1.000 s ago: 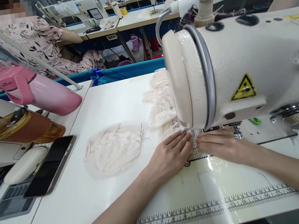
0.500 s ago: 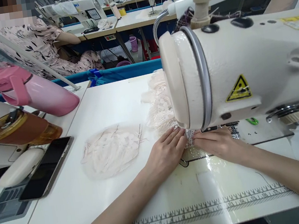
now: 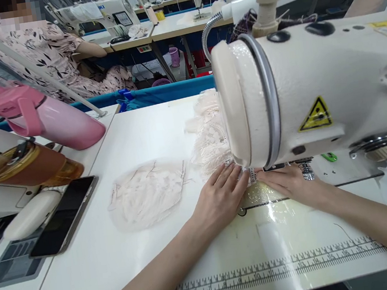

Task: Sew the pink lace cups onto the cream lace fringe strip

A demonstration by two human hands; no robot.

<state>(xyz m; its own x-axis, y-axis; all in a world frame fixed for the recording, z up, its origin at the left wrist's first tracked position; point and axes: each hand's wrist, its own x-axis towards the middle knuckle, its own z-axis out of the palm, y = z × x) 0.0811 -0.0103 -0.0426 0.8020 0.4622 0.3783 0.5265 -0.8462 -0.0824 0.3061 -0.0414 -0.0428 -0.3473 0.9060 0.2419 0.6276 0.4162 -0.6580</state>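
My left hand [image 3: 220, 196] lies flat, fingers stretched out, on pale lace fabric [image 3: 210, 138] just left of the needle area. My right hand [image 3: 287, 182] rests flat on the other side, fingertips pressing a narrow lace strip [image 3: 251, 175] under the head of the cream sewing machine [image 3: 315, 89]. The machine head hides the needle and the fingertips of both hands. The lace runs away behind the machine.
A stack of cut lace pieces [image 3: 148, 192] lies left of my hands. A dark phone [image 3: 64, 216], a brown cup [image 3: 25, 164] and a pink bottle [image 3: 49, 119] sit at the left. A printed ruler [image 3: 268, 269] runs along the front edge. Another person [image 3: 54, 49] sits at a far table.
Both hands have slid a little forward toward the machine head with the lace strip. The lace stack and items at the left have not moved.
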